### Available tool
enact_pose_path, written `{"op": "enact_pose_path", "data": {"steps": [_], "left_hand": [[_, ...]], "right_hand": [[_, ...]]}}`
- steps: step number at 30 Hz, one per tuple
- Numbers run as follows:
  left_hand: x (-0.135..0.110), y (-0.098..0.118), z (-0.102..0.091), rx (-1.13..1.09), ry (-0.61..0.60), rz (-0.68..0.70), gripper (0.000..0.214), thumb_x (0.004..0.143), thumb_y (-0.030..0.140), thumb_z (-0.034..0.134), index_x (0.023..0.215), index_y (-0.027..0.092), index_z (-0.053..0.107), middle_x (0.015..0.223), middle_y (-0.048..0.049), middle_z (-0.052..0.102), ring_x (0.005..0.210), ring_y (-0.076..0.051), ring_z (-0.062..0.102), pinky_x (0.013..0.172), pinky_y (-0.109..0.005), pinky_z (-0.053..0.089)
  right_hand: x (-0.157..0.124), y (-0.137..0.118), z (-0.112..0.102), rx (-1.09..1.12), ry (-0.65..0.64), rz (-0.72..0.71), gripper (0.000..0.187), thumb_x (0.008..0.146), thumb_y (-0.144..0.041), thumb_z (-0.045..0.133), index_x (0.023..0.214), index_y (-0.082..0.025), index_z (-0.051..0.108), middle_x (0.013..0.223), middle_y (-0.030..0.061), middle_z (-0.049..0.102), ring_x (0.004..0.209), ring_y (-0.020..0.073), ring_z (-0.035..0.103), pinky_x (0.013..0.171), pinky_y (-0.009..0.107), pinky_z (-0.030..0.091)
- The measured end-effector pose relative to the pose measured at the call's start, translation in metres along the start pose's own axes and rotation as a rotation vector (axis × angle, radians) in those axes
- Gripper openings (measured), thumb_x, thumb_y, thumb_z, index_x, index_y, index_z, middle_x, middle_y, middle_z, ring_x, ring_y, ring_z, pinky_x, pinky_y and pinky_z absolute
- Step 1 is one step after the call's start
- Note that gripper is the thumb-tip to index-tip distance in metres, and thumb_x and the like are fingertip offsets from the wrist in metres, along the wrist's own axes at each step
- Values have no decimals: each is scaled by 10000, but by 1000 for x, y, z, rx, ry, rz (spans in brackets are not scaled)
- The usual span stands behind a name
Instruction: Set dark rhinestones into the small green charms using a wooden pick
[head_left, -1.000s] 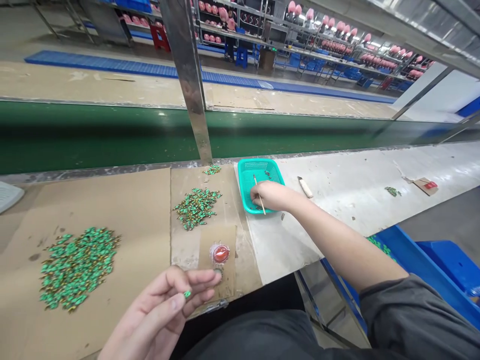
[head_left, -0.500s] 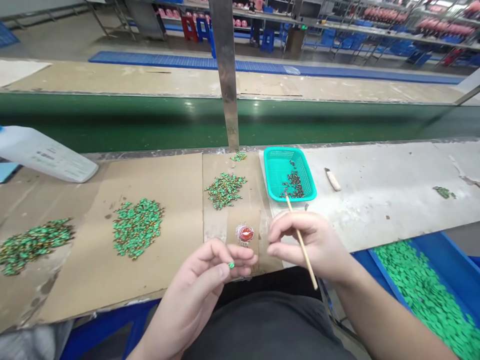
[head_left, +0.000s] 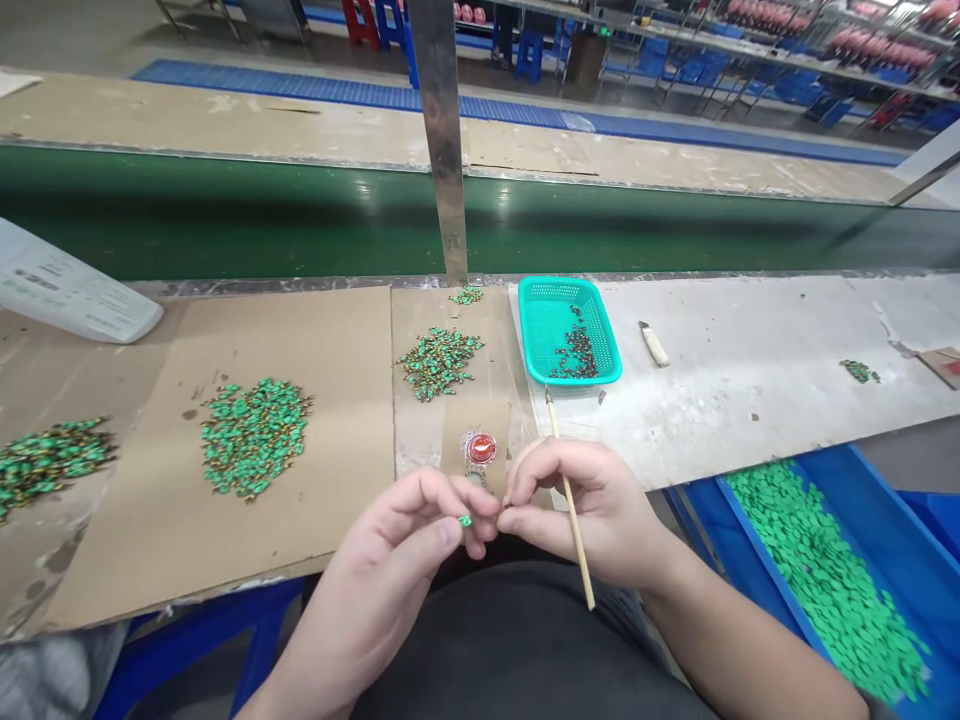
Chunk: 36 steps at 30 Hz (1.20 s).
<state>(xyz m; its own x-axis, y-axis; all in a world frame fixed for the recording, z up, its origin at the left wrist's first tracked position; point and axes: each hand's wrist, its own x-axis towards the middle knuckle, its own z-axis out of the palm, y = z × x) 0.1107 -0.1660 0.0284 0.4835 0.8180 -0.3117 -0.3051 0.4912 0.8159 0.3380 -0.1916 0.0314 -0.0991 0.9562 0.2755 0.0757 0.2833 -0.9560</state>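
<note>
My left hand point(head_left: 409, 560) pinches a tiny green part point(head_left: 465, 520) between thumb and fingertips, low in the middle of the view. My right hand point(head_left: 581, 505) touches it fingertip to fingertip and holds a thin wooden stick point(head_left: 568, 495) that points up toward a teal basket point(head_left: 540, 335) holding small dark pieces. A small red round cap point(head_left: 481, 448) lies on the cardboard just above my hands.
Piles of green-and-gold parts point(head_left: 253, 435) lie on cardboard sheets, with a smaller pile point(head_left: 439, 360) near the basket. A blue bin of green parts point(head_left: 825, 575) sits at the lower right. A metal post point(head_left: 442, 140) and green conveyor belt point(head_left: 225, 215) run behind. A white bottle point(head_left: 67, 290) lies left.
My right hand drew back from the teal basket with the stick and came down to meet my left hand. The view swung left and down.
</note>
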Motion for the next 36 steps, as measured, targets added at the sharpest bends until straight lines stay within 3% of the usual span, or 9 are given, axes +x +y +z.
{"op": "enact_pose_path", "data": {"steps": [8,20,29,36], "left_hand": [[-4,2,0,57,-8,17,226,946,421,987,841,252,879,879,-17,803,766,-155,674,744,-214,583],[-9,2,3,131,35,-56,402,867,564,1024,757,235,822,709,-23,717,671,-172,565,637,-266,500],[-10,-2,-1,156,24,-58,352,904,559,1004,824,249,856,736,-20,742,686,-163,604,644,-238,518],[-13,4,8,286,108,25,270,925,445,975,808,239,844,649,3,681,631,-161,580,607,-240,506]], "right_hand": [[2,-3,6,25,-8,-119,193,988,-49,818,1030,-228,877,920,38,862,820,177,819,785,293,684],[-1,-12,9,-70,-1,-187,201,955,-48,816,978,-247,816,910,25,835,798,177,822,742,283,696],[0,-19,10,-200,-22,-244,217,989,-42,768,994,-258,786,903,19,835,771,169,813,731,277,700],[-5,-26,4,-415,-83,-337,241,1061,-45,713,1099,-273,779,1013,43,867,909,206,855,851,332,740]]}}
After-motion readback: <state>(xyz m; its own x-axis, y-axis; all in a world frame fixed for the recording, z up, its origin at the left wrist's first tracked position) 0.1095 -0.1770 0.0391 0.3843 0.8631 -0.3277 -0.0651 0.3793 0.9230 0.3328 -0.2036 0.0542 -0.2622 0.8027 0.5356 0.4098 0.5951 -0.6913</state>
